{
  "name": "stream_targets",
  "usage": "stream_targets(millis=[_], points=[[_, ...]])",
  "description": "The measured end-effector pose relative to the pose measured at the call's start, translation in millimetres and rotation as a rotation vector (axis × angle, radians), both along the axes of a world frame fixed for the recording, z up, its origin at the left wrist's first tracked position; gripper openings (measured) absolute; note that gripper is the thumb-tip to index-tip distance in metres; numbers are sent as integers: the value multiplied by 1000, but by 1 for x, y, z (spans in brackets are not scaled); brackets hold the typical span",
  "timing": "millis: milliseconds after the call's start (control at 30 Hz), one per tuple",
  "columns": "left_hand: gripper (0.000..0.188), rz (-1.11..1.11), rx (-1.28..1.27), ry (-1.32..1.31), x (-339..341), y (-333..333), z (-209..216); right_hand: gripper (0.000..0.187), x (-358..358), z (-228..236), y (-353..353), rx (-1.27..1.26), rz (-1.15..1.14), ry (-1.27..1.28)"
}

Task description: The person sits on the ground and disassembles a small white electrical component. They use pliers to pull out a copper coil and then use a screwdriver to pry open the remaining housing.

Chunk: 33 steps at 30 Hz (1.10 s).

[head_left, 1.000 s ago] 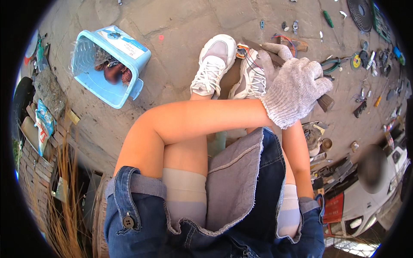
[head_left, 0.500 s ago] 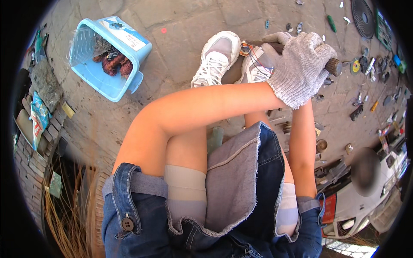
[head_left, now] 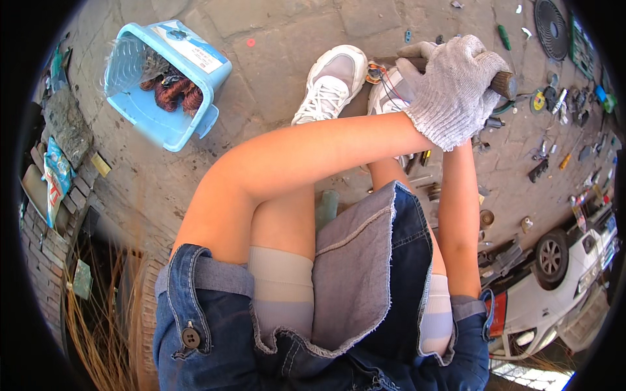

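My left hand (head_left: 453, 91), in a grey knit glove, is closed, with its back turned up, at the upper right. From its right side sticks out the round brown end of a wooden-looking handle (head_left: 503, 85). My right forearm (head_left: 458, 215) runs up beneath the left wrist, and the right hand's fingers are hidden behind the left glove. Beside the glove, between my white shoes (head_left: 326, 85), is a small orange and copper-coloured part (head_left: 374, 73) with thin red and dark wires. Most of what lies under the hands is covered.
A light blue plastic bucket (head_left: 212, 98) lies tipped at the upper left with reddish-brown coiled bundles (head_left: 173, 94) inside. Tools and small parts, including a green-handled tool (head_left: 503, 37) and a yellow disc (head_left: 538, 101), are scattered on the paving at right. A white car (head_left: 554, 300) stands beyond.
My left hand has shifted slightly up, and the brown handle end has dropped a little and shows more of its round face. My head view has moved slightly.
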<state>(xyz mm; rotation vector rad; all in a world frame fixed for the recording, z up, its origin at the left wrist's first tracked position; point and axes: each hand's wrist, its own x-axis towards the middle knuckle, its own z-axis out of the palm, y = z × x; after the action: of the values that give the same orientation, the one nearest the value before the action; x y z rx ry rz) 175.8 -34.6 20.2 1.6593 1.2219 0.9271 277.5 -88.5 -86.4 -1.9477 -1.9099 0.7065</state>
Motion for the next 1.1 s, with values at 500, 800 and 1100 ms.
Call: stream_targets(millis=[500, 800, 1100], points=[[6, 12, -514, -318, -43, 17, 28, 51, -22, -6, -198, -402, -828, -195], [14, -134, -140, -173, -51, 13, 2, 41, -11, -6, -149, -400, -711, -286], [20, -113, -158, -237, -49, 7, 3, 36, 66, 87, -114, -523, -720, -317]])
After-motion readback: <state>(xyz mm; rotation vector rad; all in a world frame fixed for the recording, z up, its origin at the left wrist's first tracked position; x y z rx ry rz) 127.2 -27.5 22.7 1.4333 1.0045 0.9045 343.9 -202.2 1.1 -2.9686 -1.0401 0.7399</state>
